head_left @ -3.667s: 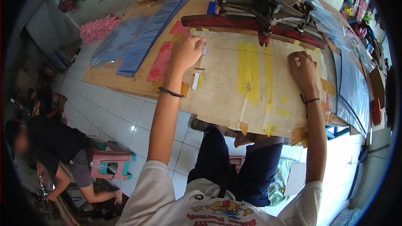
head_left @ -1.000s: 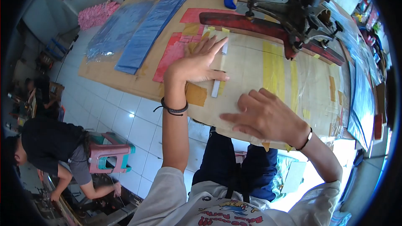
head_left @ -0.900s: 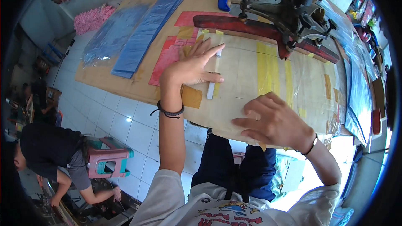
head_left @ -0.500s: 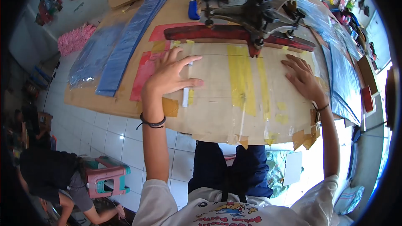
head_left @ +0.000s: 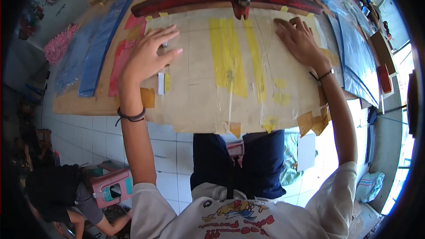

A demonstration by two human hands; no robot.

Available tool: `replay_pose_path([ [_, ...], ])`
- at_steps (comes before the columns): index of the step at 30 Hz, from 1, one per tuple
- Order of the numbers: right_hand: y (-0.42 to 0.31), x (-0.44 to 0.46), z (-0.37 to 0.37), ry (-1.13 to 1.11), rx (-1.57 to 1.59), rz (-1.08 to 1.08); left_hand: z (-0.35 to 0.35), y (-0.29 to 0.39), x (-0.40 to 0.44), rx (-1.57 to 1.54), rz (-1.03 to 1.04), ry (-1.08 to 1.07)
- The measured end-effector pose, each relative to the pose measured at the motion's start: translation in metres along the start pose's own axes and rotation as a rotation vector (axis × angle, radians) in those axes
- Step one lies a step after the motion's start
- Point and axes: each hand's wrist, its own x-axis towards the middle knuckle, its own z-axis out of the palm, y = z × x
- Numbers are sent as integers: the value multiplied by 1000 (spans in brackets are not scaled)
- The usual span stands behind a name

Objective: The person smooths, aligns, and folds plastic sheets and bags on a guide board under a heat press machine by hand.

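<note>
At the board (head_left: pixel 195 110), the left hand (head_left: pixel 148 55) is spread and the right hand (head_left: pixel 302 44) loosely open, both apparently empty; either could get pinched by straying beneath the bar (head_left: pixel 190 1) if it drops.

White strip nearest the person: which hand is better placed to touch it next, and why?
Probably the left hand: it is near the white strip; the right hand is beyond the yellow tape.

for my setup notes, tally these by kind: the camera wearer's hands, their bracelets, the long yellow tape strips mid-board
Hands: 2, left hand and right hand
Bracelets: 2, left bracelet and right bracelet
Tape strips: 2, wide strip and narrow strip
Total: 6
</note>
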Motion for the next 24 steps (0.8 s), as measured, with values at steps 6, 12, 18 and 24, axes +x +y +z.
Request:
replay_pose_path([
  [6, -9, 12, 0, -56, -7, 55, -2, 5, 2, -19, -17, -7],
  [12, -12, 21, 3, -98, -59, 138, -3, 3, 2, -17, -7, -17],
  [18, -12, 25, 5, -91, -93, 149, -2, 2, 2, -18, -9, -16],
  [24, -15, 14, -9, -7, 113, 145, -7, 12, 2, -47, 32, 54],
])
